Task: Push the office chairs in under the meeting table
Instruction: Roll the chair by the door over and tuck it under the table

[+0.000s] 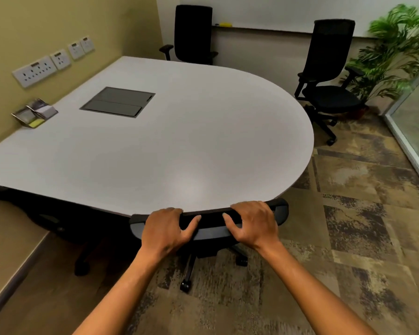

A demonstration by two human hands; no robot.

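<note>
A grey meeting table [203, 131] with a rounded right end fills the middle. Right in front of me, a black office chair's backrest top [211, 226] touches the table's near edge, its seat hidden under the top and its wheeled base showing below. My left hand [166, 229] and my right hand [253, 223] both grip that backrest top. A second black chair [329, 68] stands out on the carpet at the far right, turned away from the table. A third black chair [192, 32] stands behind the far edge. Another chair [56, 221] sits in shadow under the near left edge.
A dark cable hatch [117, 101] is set into the tabletop, and a small card holder [34, 112] stands by the left wall with its sockets [41, 68]. A potted palm [397, 52] and a glass partition [416, 122] close off the right. Patterned carpet spreads around the rounded end.
</note>
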